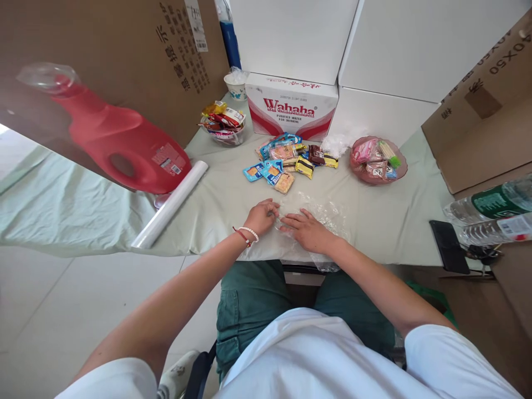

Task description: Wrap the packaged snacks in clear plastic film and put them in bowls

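A thin, crumpled sheet of clear plastic, perhaps a bag (332,216), lies at the front of the cloth-covered table and hangs a little over its edge. My left hand (262,216), with a red and a white bracelet at the wrist, has its fingers curled together at the plastic's left side. Across the plastic rests my right hand (311,230), palm down, with its fingers stretched out and slightly apart. Just beyond my hands is a loose pile of small wrapped snacks (305,167), in blue, yellow and brown packets.
Behind the pile stands a Wahaha carton (293,108). A pink bowl (397,174) of snacks is to the right, a clear bowl (233,137) of snacks at back left. A plastic-film roll (170,205) and red jug (128,138) lie left; bottles (499,202) and a phone (449,246) right.
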A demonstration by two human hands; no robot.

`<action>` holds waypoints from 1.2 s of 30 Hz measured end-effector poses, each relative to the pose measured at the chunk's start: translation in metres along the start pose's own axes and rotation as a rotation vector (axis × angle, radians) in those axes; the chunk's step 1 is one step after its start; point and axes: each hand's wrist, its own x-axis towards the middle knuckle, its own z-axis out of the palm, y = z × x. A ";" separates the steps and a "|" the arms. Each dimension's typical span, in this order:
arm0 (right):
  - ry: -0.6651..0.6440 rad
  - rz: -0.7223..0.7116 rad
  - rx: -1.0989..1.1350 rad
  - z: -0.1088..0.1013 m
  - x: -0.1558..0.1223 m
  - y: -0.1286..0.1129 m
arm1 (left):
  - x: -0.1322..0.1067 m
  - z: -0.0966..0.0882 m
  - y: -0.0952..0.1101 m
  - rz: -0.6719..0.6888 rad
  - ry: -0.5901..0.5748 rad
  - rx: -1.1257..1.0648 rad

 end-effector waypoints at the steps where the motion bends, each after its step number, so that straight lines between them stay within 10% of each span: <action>1: -0.007 -0.023 -0.008 0.001 -0.004 -0.003 | -0.002 0.000 -0.001 0.003 -0.006 0.012; 11: 0.014 0.007 0.003 0.006 -0.016 -0.016 | -0.022 0.014 0.011 0.003 -0.039 0.369; 23: 0.270 0.048 0.475 -0.007 -0.120 -0.023 | -0.052 -0.010 -0.023 0.180 -0.141 0.388; 28: 0.450 0.273 0.286 -0.053 -0.056 0.040 | -0.063 -0.001 -0.024 0.161 0.021 0.315; 36: 0.082 0.105 -0.151 -0.069 0.112 0.092 | -0.063 0.005 -0.022 0.184 0.076 0.391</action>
